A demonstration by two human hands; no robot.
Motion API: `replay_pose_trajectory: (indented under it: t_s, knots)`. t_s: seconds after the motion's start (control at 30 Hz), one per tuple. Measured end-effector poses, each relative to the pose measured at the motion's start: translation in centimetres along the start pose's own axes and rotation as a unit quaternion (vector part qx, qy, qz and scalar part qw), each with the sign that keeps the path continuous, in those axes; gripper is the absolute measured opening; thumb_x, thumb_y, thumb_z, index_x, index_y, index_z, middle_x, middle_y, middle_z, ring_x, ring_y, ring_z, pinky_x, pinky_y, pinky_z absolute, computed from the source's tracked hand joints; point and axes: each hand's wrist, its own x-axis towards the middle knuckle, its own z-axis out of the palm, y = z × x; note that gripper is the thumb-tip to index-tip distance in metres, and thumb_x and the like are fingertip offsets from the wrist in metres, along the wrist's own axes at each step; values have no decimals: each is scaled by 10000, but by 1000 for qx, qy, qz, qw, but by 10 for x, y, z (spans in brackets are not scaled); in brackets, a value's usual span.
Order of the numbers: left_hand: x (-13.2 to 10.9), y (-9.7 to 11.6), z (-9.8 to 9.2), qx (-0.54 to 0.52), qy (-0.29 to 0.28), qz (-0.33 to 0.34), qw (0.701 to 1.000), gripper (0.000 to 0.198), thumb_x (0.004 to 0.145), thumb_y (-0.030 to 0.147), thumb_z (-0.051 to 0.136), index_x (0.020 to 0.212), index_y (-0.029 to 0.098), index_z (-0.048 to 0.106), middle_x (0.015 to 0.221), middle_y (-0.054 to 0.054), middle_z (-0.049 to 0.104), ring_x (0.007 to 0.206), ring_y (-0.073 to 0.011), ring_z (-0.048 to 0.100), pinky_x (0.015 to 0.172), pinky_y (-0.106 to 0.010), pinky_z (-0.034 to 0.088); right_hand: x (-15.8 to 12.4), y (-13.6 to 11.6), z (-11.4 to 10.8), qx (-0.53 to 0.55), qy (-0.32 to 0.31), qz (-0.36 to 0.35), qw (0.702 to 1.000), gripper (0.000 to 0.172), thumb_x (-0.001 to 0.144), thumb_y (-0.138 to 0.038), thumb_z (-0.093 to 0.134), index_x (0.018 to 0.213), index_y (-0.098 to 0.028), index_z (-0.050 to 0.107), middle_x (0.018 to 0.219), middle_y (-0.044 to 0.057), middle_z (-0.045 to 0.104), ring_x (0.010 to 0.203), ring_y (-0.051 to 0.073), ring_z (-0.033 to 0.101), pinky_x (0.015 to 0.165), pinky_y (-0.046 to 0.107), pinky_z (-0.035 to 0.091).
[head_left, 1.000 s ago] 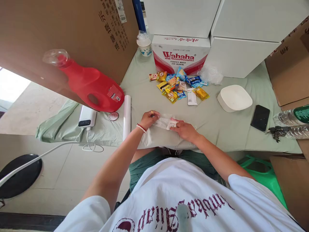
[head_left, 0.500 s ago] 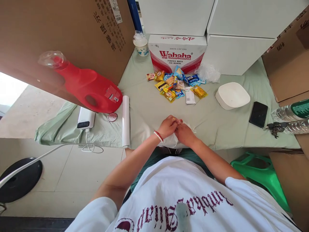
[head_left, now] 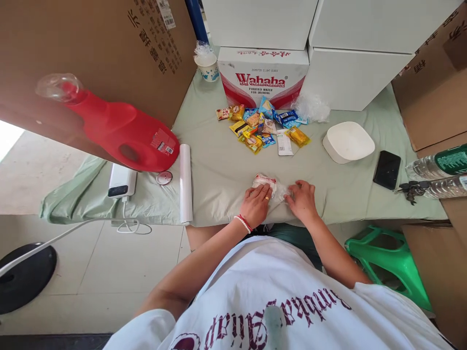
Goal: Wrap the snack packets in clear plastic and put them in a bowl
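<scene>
A small red-and-white packet (head_left: 265, 179) lies near the table's front edge, with crumpled clear plastic film (head_left: 280, 190) around it and out to its right. My left hand (head_left: 255, 204), with a ring and a red-and-white bracelet, rests on the packet, fingers stretched flat over its near side. To the right, my right hand (head_left: 303, 200) is open, thumb and fingers apart, its tips touching the film's loose end. Farther back is a pile of wrapped snacks (head_left: 269, 127) in yellow, blue and white. A white roll (head_left: 186, 183), seemingly of film, lies left of my hands.
A white bowl (head_left: 348, 142), a black phone (head_left: 386, 170), keys (head_left: 412, 189) and plastic bottles (head_left: 452, 163) sit to the right. Left are a red jug (head_left: 127, 133) and a power bank (head_left: 122, 181) with a cable. A Wahaha carton (head_left: 262, 78) and paper cup (head_left: 207, 66) stand behind.
My hands were together over the packet; now they are apart. My right hand has moved right, and my left lies flat on the packet, which shows more. The view has shifted slightly.
</scene>
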Motion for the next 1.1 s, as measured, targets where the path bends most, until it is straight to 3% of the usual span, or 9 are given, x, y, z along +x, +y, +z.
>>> replay_pose_trajectory:
  t_s: [0.2,0.4,0.5,0.6,0.67,0.73,0.87,0.97,1.1]
  knots:
    - [0,6,8,11,4,-4,1000,624,912,138,516,1532,201,513,1616,-142,504,1504,-306,452,1205,-515,356,47,-40,-8,81,-73,-17,994,200,991,-311,502,1042,-218,671,964,81,688,884,230,628,826,333,504]
    - [-12,1,-6,-39,1,-37,999,480,847,163,574,1318,178,669,1474,-177,633,1513,-364,431,1272,-640,226,75,-102,20,5,-188,-55,981,301,1073,-247,384,1144,-174,667,1155,138,667,966,239,645,860,339,495]
    - [-37,-22,-19,-60,81,-78,992,426,878,181,546,1282,237,670,1431,-126,673,1510,-369,432,1262,-704,157,65,-108,32,11,-183,-92,979,320,1077,-341,464,1267,-143,627,1242,171,610,1063,269,618,955,386,501]
    - [-56,-55,-28,-63,165,-138,975,276,908,202,548,1128,267,702,1217,-80,768,1418,-337,542,1272,-655,169,50,-106,38,-5,-154,-146,977,569,968,-445,684,1408,-109,548,1292,205,570,1193,336,541,1092,484,444]
    - [-60,-75,-26,-56,186,-187,963,202,899,207,561,1029,263,705,1129,-76,777,1368,-350,580,1256,-659,196,44,-104,40,-25,-142,-163,976,660,919,-418,751,1455,-110,521,1301,215,567,1211,357,513,1116,515,426]
    - [-59,-89,-19,-46,188,-213,958,180,885,199,564,993,248,699,1128,-97,762,1334,-362,600,1230,-650,258,44,-99,41,-26,-127,-150,980,572,931,-334,725,1438,-132,552,1288,206,582,1182,348,523,1069,495,466]
    - [-63,-99,2,14,206,-162,965,213,906,172,540,1062,200,683,1159,-147,732,1302,-338,624,1122,-521,429,64,-56,17,93,-13,-76,993,340,1024,-280,490,1324,-190,623,1228,160,651,1138,298,586,991,438,522]
    - [-70,-99,12,72,245,-109,961,201,917,145,537,1063,183,670,1099,-142,743,1233,-316,664,987,-433,490,98,14,-35,167,137,21,976,355,1048,-350,408,1311,-212,603,1176,117,698,1059,256,640,980,420,530]
    - [-73,-98,15,115,269,-81,953,202,896,132,559,1062,186,661,1077,-133,746,1182,-312,683,938,-413,480,157,123,-106,78,278,158,944,370,1001,-371,466,1267,-167,623,1132,129,698,1035,253,652,968,415,519]
